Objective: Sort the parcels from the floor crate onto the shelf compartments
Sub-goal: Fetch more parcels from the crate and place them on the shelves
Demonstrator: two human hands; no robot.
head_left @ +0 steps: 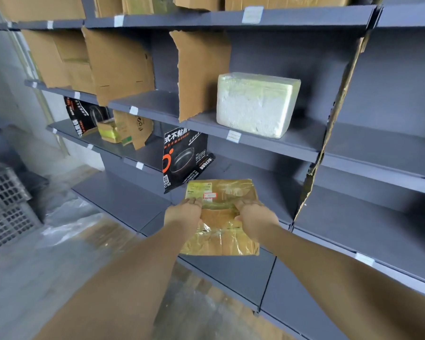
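A flat brown cardboard parcel (221,231) wrapped in shiny yellowish tape, with a white label on top, is held between both hands. My left hand (183,213) grips its left edge and my right hand (254,215) grips its right edge, thumbs on top. The parcel hovers over the front of a lower grey shelf compartment (272,192), just right of a black frying-pan box (184,159). The grey perforated floor crate (5,204) stands at the far left on the floor.
A white foam box (254,104) sits on the shelf above. Cardboard dividers (201,72) and a torn cardboard strip (329,133) split the compartments. Further left are another black box (84,116) and small brown parcels (123,130). Plastic sheeting lies on the floor.
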